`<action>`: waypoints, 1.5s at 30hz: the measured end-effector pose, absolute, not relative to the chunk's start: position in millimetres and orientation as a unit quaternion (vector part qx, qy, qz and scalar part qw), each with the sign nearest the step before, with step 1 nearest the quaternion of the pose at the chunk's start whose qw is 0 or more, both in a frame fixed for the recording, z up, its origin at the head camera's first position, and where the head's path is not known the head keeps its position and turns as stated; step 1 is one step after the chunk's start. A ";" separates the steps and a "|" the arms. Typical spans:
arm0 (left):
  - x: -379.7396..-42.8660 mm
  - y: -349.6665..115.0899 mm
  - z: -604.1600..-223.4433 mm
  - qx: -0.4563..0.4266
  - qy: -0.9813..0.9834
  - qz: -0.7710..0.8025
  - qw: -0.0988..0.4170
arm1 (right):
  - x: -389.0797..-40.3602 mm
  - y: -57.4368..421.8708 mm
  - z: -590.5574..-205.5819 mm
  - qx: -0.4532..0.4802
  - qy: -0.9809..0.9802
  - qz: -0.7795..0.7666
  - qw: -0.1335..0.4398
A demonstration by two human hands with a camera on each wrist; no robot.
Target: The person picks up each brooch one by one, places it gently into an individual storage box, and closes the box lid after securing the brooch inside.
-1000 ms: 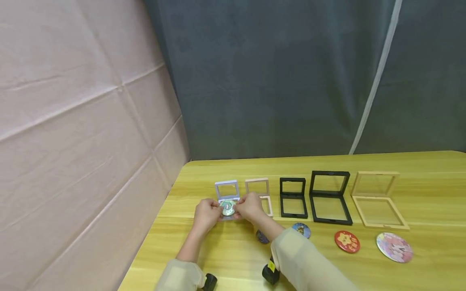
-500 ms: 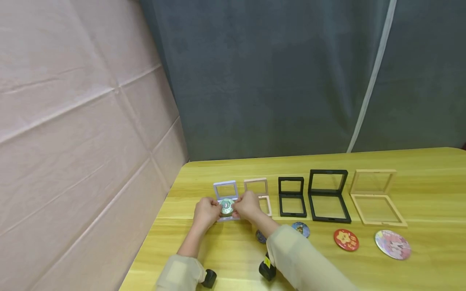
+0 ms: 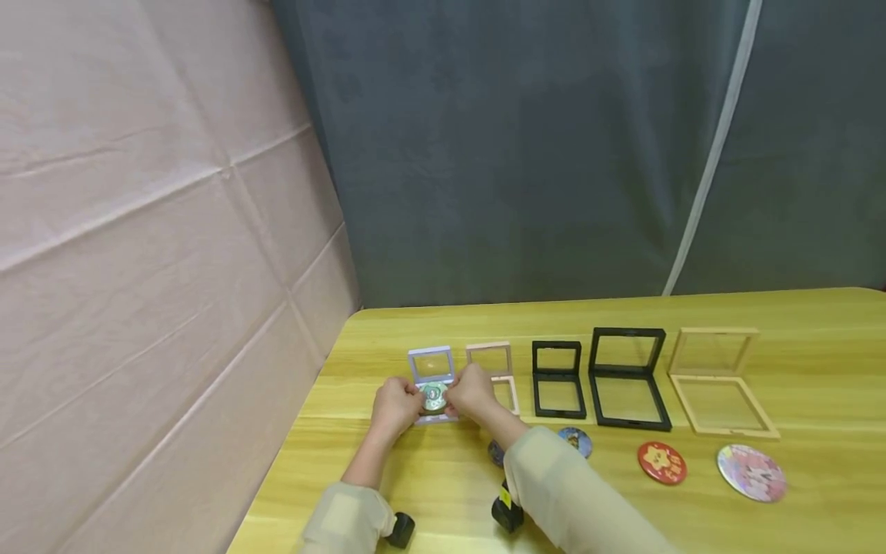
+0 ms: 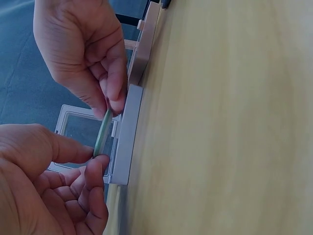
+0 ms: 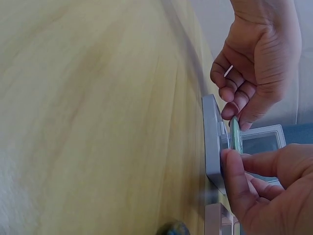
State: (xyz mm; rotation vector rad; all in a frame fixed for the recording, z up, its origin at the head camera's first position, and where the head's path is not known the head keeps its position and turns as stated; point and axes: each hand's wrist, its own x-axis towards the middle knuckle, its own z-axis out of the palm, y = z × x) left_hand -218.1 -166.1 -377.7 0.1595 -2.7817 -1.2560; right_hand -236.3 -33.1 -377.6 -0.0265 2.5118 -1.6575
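Fingers of the left hand [image 3: 396,404] and right hand [image 3: 472,391] both narrow, pinching a round green badge [image 3: 434,395] by opposite edges. Holds it printed side up, close over the lower panel of an open lavender frame [image 3: 433,377], with the upper panel raised behind. Cannot tell about contact between badge and panel. In both wrist views, appears nearly edge-on. Just right of this, has an open pink frame [image 3: 501,377], partly covered by the right hand. Farther right along the row, has a small black frame [image 3: 557,375], a larger black frame [image 3: 626,374] and a pale yellow frame [image 3: 709,378], all likewise opened. Nearer on the wood-grain desk [image 3: 443,492], has a dark badge [image 3: 496,454] partly hidden by the right arm, a blue badge [image 3: 576,442], a red badge [image 3: 662,463] with a yellow star, and a pink badge [image 3: 752,472] farthest right. Beyond the desk, a dark curtain [image 3: 519,154].
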 end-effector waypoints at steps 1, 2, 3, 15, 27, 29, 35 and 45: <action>-218.1 -166.1 -378.0 0.054 -0.908 -0.413 0.042 | -236.3 -33.2 -377.8 -0.009 0.835 -0.546 0.068; -218.2 -166.4 -378.7 0.054 -0.908 -0.414 0.043 | -236.3 -33.3 -378.0 -0.010 0.838 -0.541 0.067; -218.4 -166.8 -379.3 0.054 -0.908 -0.414 0.044 | -236.4 -33.5 -378.5 -0.011 0.840 -0.538 0.067; -220.6 -168.1 -385.2 0.050 -0.916 -0.396 0.050 | -237.6 -34.5 -379.6 -0.022 0.845 -0.530 0.069; -221.9 -164.9 -382.8 0.066 -0.940 -0.331 0.058 | -239.2 -35.3 -382.2 -0.048 0.866 -0.496 0.035; -221.6 -164.1 -381.6 0.064 -0.944 -0.319 0.060 | -239.8 -35.3 -383.1 -0.051 0.869 -0.492 0.030; -222.3 -161.4 -378.8 0.061 -0.954 -0.289 0.061 | -240.9 -35.0 -384.3 -0.049 0.866 -0.496 0.030; -226.6 -159.1 -378.6 0.068 -0.966 -0.238 0.072 | -238.8 -31.6 -381.9 -0.078 0.873 -0.482 0.020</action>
